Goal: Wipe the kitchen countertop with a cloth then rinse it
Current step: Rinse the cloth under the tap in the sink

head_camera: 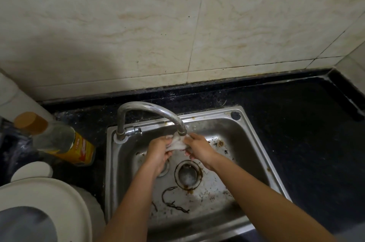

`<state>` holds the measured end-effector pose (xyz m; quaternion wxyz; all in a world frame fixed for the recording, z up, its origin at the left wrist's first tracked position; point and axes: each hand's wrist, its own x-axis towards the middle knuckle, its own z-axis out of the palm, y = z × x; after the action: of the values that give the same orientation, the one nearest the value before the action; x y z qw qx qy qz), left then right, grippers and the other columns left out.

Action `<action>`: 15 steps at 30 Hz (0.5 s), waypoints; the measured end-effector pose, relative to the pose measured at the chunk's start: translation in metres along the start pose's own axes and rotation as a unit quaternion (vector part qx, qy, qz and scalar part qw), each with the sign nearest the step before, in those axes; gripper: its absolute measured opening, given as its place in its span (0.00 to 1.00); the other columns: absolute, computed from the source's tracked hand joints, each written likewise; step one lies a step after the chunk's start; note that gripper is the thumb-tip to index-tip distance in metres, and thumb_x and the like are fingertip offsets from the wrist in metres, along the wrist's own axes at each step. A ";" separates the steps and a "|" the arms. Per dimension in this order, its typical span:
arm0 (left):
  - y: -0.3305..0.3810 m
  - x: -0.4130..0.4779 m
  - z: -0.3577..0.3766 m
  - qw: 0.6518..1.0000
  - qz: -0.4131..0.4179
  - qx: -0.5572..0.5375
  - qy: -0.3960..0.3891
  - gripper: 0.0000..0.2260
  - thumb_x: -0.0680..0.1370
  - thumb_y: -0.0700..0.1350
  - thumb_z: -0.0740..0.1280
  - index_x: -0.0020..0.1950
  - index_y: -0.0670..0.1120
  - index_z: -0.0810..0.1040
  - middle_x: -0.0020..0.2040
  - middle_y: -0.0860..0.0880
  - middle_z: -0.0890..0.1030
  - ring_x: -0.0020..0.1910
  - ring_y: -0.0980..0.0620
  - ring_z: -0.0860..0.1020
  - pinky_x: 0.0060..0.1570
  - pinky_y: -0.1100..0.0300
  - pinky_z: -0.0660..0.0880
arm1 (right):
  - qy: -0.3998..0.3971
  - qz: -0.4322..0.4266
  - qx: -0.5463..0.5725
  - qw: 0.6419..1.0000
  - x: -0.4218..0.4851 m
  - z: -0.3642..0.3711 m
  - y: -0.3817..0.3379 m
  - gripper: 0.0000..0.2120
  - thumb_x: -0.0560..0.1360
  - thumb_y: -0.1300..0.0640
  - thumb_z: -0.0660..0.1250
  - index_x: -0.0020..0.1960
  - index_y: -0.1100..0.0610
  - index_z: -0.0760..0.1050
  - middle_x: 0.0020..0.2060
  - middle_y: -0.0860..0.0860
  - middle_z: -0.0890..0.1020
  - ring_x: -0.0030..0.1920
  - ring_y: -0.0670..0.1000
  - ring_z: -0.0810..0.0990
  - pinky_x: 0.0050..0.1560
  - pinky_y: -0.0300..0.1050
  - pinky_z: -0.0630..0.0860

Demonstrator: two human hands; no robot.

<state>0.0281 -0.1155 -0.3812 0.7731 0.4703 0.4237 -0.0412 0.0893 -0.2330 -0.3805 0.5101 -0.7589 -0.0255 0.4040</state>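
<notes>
A small white cloth (177, 144) is bunched up right under the spout of the curved steel tap (150, 110), over the steel sink (254, 143). My left hand (159, 150) grips the cloth's left side with curled fingers. My right hand (199, 148) grips its right side. Both hands meet above the basin, just behind the drain (187, 175). The black countertop (300, 123) lies to the right of the sink and is dark and shiny.
A bottle with an orange cap and yellow label (57, 141) stands left of the sink. A white round lidded appliance (45, 208) fills the lower left corner. Dark scraps and rust stains (173, 200) lie on the sink floor. Beige tiled wall (158, 24) rises behind.
</notes>
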 end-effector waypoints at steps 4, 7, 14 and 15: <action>-0.001 0.003 0.000 1.000 0.003 0.001 0.029 0.10 0.82 0.45 0.58 0.49 0.42 0.77 0.43 0.44 0.80 0.41 0.50 0.77 0.41 0.59 0.72 | 0.031 -0.104 -0.138 0.984 -0.003 0.008 -0.001 0.12 0.82 0.51 0.56 0.54 0.58 0.73 0.41 0.53 0.79 0.40 0.53 0.78 0.44 0.51 0.77; -0.003 -0.001 0.001 0.997 0.032 0.060 0.041 0.17 0.81 0.55 0.56 0.50 0.45 0.78 0.42 0.45 0.82 0.38 0.51 0.78 0.33 0.61 0.73 | 0.015 -0.167 -0.160 0.973 -0.013 0.020 -0.002 0.20 0.82 0.45 0.52 0.47 0.57 0.75 0.37 0.57 0.81 0.37 0.57 0.79 0.41 0.54 0.78; -0.005 -0.008 0.013 0.996 0.028 0.070 0.046 0.22 0.82 0.56 0.53 0.48 0.42 0.78 0.28 0.49 0.73 0.21 0.57 0.68 0.19 0.65 0.61 | 0.053 -0.207 -0.322 0.922 -0.020 0.026 -0.010 0.22 0.84 0.48 0.47 0.41 0.57 0.72 0.30 0.54 0.78 0.30 0.51 0.78 0.34 0.47 0.77; -0.005 -0.009 0.015 0.996 0.028 0.068 0.045 0.21 0.82 0.56 0.53 0.48 0.42 0.79 0.30 0.48 0.75 0.24 0.56 0.70 0.22 0.64 0.63 | 0.060 -0.207 -0.337 0.916 -0.019 0.024 -0.011 0.22 0.84 0.48 0.47 0.41 0.57 0.72 0.31 0.55 0.78 0.30 0.52 0.78 0.35 0.48 0.78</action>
<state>0.0295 -0.1321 -0.3755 0.7204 0.5351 0.4404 -0.0270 0.0655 -0.2184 -0.3649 0.2970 -0.8864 -0.2860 0.2103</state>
